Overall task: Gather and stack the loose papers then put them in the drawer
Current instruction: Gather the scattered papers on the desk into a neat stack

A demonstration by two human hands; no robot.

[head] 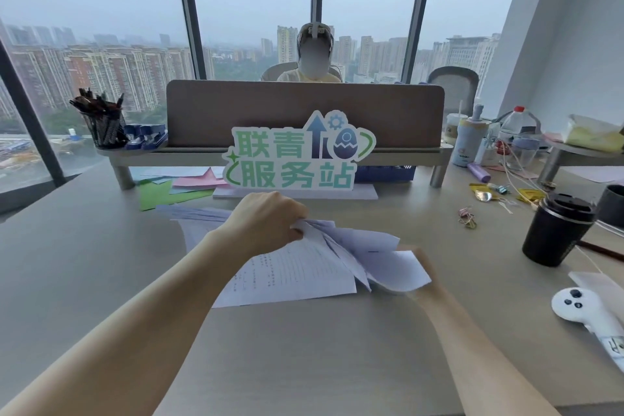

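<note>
Several loose white papers (304,273) lie fanned in the middle of the desk (101,263), some printed with text. My left hand (270,219) is closed on the far corners of the sheets, bunching them together. My right hand (420,258) is mostly hidden beneath the sheets at their right edge, only some fingers and the wrist showing. More white sheets (196,213) stick out to the left behind my left wrist. No drawer is in view.
Coloured paper sheets (175,187) lie under a desk shelf (169,154) behind a green lettered sign (297,159). A black cup (557,230), binder clips (467,216), bottles (469,142) and a white controller (580,309) sit at right. A pen holder (103,127) stands at left; a person sits beyond the divider.
</note>
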